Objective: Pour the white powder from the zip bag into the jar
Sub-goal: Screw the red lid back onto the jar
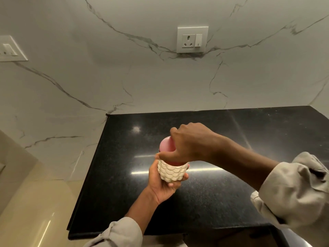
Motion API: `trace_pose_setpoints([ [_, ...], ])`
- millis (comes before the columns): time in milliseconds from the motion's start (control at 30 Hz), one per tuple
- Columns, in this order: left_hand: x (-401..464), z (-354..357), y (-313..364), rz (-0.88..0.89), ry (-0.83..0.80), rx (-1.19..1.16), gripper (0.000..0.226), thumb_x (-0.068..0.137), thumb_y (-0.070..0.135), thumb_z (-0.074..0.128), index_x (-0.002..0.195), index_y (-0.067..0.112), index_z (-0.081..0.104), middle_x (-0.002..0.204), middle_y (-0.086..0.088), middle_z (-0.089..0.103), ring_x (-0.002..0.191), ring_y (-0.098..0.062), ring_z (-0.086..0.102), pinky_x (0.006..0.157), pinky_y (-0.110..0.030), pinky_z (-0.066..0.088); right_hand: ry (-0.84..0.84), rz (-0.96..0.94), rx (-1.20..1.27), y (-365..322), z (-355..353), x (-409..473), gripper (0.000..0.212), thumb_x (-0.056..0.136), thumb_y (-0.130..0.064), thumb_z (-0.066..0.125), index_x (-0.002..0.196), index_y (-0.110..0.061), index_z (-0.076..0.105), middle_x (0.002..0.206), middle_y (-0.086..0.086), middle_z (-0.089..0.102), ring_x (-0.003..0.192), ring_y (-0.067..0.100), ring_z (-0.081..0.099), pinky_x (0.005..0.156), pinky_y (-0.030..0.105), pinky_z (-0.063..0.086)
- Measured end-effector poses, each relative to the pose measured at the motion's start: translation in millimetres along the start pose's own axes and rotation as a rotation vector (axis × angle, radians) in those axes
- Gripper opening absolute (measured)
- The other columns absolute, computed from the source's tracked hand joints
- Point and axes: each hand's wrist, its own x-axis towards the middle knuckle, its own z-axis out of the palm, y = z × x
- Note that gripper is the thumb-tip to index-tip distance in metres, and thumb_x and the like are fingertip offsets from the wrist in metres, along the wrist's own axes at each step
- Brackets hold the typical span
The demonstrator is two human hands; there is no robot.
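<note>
A cream jar [170,171] with a scale-patterned body is held up above the black counter [222,193]. My left hand [162,188] cups it from below and grips its base. A pink lid [166,144] sits on the jar's top. My right hand [190,143] comes from the right and is closed over that lid, with the thumb along the jar's rim. No zip bag is in view.
The glossy black counter fills the lower middle, and its front edge [160,233] lies near my sleeves. Behind it rises a white marble wall with a socket plate [192,40] and a second plate [8,49] at far left. Beige floor lies to the left.
</note>
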Motion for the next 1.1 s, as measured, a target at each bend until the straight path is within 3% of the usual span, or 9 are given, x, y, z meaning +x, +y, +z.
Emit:
trace_pose_setpoints([
  [167, 1, -2, 3, 0.016, 0.005, 0.003, 0.068, 0.089, 0.053, 0.044, 0.133, 0.002, 0.05, 0.11, -0.02, 0.055, 0.079, -0.03, 0.061, 0.034, -0.019, 0.04, -0.332, -0.116, 0.242, 10, -13, -2, 0.089, 0.079, -0.068, 0.059, 0.149, -0.039, 0.012, 0.143, 0.0, 0.029, 0.113, 0.027, 0.052, 0.075, 0.027, 0.048],
  [233, 1, -1, 5, 0.011, 0.019, 0.029, 0.071, 0.086, 0.056, 0.047, 0.132, 0.002, 0.052, 0.108, -0.02, 0.055, 0.078, -0.03, 0.062, 0.034, -0.018, 0.038, -0.308, -0.154, 0.211, 10, -12, -2, 0.081, 0.08, -0.06, 0.064, 0.146, -0.041, 0.019, 0.132, 0.0, 0.035, 0.1, 0.022, 0.053, 0.065, 0.021, 0.045],
  [367, 3, 2, 3, 0.014, 0.025, 0.043, 0.069, 0.085, 0.054, 0.047, 0.129, 0.001, 0.054, 0.11, -0.02, 0.057, 0.077, -0.03, 0.062, 0.035, -0.019, 0.037, 0.025, -0.013, -0.045, 1, 3, -1, 0.081, 0.079, -0.079, 0.044, 0.133, -0.019, 0.04, 0.094, -0.003, 0.056, 0.067, 0.013, 0.053, 0.055, 0.022, 0.039],
  [500, 4, 0, 7, 0.029, 0.023, 0.017, 0.066, 0.089, 0.054, 0.043, 0.128, 0.002, 0.053, 0.108, -0.02, 0.051, 0.078, -0.029, 0.061, 0.035, -0.019, 0.034, -0.22, -0.114, 0.198, 11, -5, -3, 0.084, 0.079, -0.071, 0.056, 0.145, -0.034, 0.019, 0.134, 0.002, 0.037, 0.1, 0.024, 0.055, 0.075, 0.029, 0.053],
  [567, 3, 1, 10, 0.024, 0.017, 0.028, 0.067, 0.087, 0.057, 0.045, 0.126, 0.002, 0.055, 0.105, -0.019, 0.049, 0.078, -0.029, 0.061, 0.035, -0.018, 0.032, -0.323, -0.186, 0.239, 15, -15, -3, 0.082, 0.08, -0.057, 0.066, 0.144, -0.045, 0.016, 0.132, -0.001, 0.031, 0.102, 0.024, 0.052, 0.072, 0.026, 0.052],
  [767, 8, -1, 7, 0.0, -0.016, -0.012, 0.066, 0.091, 0.054, 0.038, 0.13, 0.002, 0.049, 0.11, -0.02, 0.054, 0.079, -0.029, 0.06, 0.033, -0.018, 0.037, 0.103, -0.112, -0.112, 8, -1, -1, 0.085, 0.076, -0.083, 0.042, 0.132, -0.019, 0.042, 0.082, -0.006, 0.054, 0.054, 0.009, 0.045, 0.049, 0.02, 0.032],
  [900, 5, 1, 8, 0.011, 0.007, 0.012, 0.065, 0.091, 0.054, 0.039, 0.129, 0.003, 0.052, 0.11, -0.02, 0.054, 0.079, -0.029, 0.061, 0.035, -0.018, 0.034, -0.13, -0.148, 0.075, 17, -3, 0, 0.089, 0.077, -0.077, 0.05, 0.148, -0.037, 0.014, 0.128, 0.001, 0.042, 0.087, 0.019, 0.055, 0.059, 0.023, 0.042],
  [967, 4, 2, 8, 0.01, 0.017, 0.04, 0.069, 0.089, 0.056, 0.043, 0.13, 0.002, 0.052, 0.11, -0.02, 0.056, 0.078, -0.029, 0.061, 0.036, -0.018, 0.034, -0.185, -0.163, 0.162, 18, -6, 0, 0.081, 0.077, -0.069, 0.058, 0.143, -0.041, 0.02, 0.125, -0.002, 0.041, 0.092, 0.02, 0.054, 0.062, 0.023, 0.044],
  [1100, 5, 7, 4, 0.002, 0.019, 0.022, 0.066, 0.089, 0.053, 0.04, 0.127, 0.0, 0.054, 0.107, -0.021, 0.057, 0.076, -0.03, 0.061, 0.034, -0.018, 0.037, 0.053, -0.075, -0.007, 4, 6, 0, 0.077, 0.078, -0.078, 0.047, 0.132, -0.023, 0.042, 0.095, -0.004, 0.057, 0.068, 0.014, 0.054, 0.053, 0.021, 0.039],
])
